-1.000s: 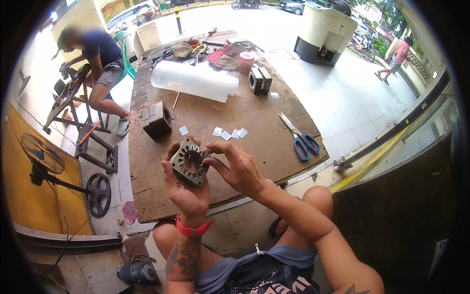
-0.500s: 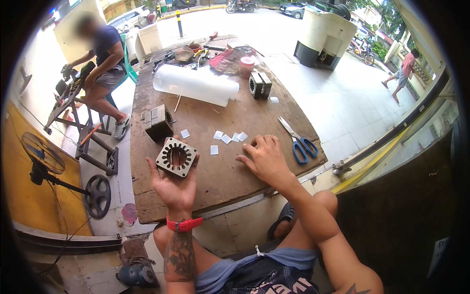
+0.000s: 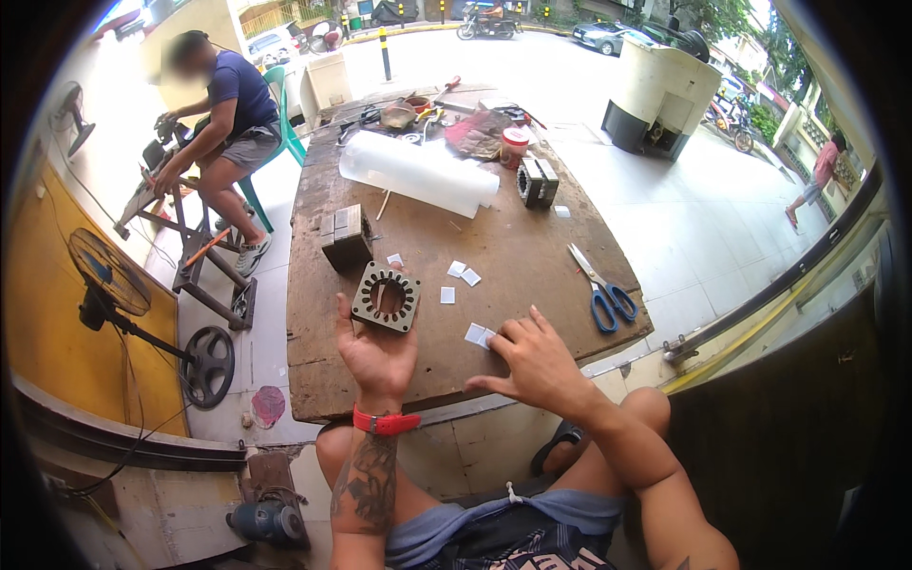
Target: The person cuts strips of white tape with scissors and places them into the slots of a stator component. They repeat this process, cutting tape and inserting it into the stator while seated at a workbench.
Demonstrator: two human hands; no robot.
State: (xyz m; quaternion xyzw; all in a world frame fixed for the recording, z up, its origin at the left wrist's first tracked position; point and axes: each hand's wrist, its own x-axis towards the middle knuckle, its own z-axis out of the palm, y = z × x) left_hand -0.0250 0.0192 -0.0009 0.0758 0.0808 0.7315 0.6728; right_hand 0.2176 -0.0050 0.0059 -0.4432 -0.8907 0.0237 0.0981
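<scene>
In my left hand rests a square metal stator core with a round slotted opening, its fingers under and around it. My right hand leans on the tabletop. Its fingertips touch two small white squares lying together, and its thumb is spread apart. Farther off lie more white squares, some close together. A second stator core stands beyond my left hand. To the right of my right hand lie scissors with blue handles, blades apart.
Across the wooden table lies a roll of translucent plastic sheet. Another stator core and a red-lidded jar stand behind, near assorted tools. A seated co-worker is at the left, beyond a black fan.
My right hand has drawn two white squares toward me, away from the others. The stator core stays in my left hand. The whole view has shifted slightly.
</scene>
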